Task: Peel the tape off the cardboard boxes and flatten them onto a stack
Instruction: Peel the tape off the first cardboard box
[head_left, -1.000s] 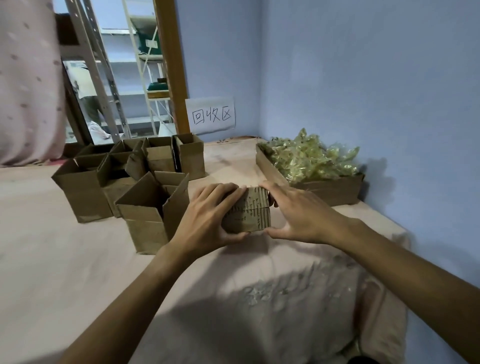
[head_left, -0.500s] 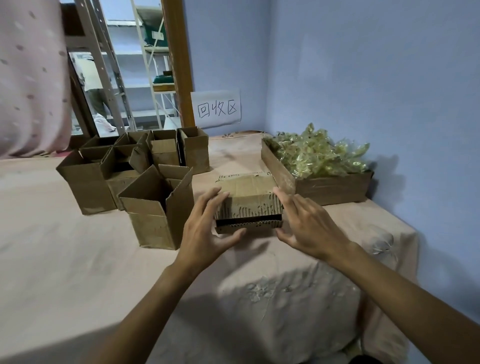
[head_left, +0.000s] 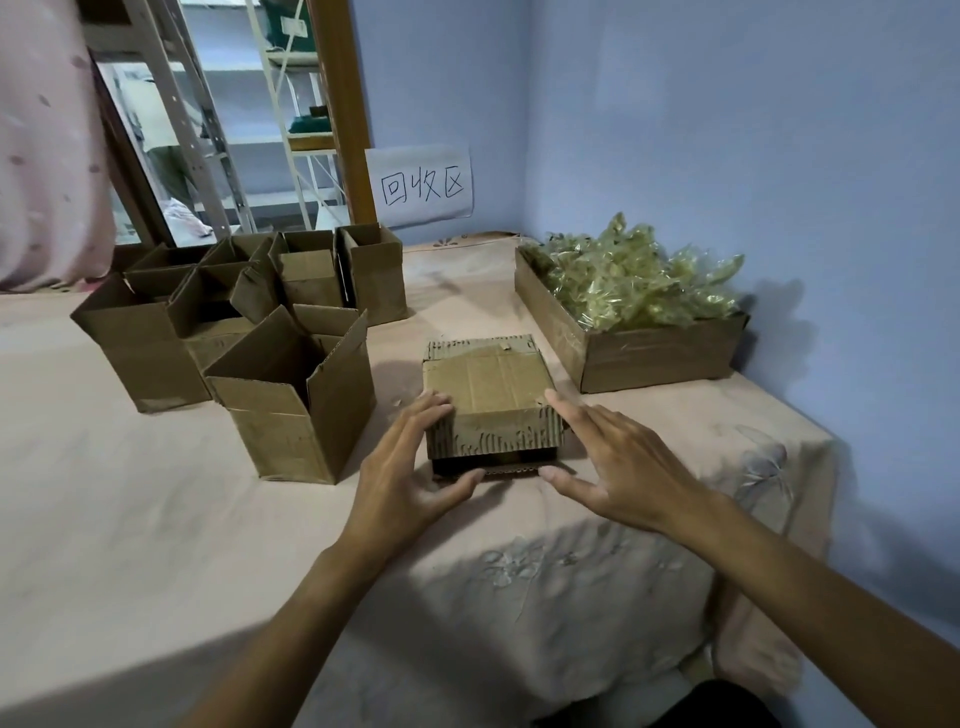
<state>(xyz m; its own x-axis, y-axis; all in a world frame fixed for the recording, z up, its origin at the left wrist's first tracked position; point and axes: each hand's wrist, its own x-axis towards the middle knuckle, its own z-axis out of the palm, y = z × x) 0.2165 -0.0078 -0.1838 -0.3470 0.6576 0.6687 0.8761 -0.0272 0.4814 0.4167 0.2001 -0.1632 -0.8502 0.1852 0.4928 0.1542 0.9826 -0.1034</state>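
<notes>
The stack of flattened cardboard (head_left: 485, 389) lies on the table (head_left: 156, 519) between the upright open boxes (head_left: 291, 415) and the tray of peeled tape (head_left: 660, 358), with left hand (head_left: 410, 467) and right hand (head_left: 618, 462) flanking it, fingers spread, gripping nothing, apparently to square its edges.

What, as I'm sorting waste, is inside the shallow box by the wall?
The shallow box holds crumpled yellowish tape heaped above its rim; its floor and anything beneath are covered.

Stack of flattened boxes (head_left: 488, 387): brown, lying flat, ragged corrugated edges. Left of stack: upright open boxes (head_left: 283, 431), flaps up, clustered. Right of stack: crumpled yellowish tape (head_left: 634, 280), heaped.
</notes>
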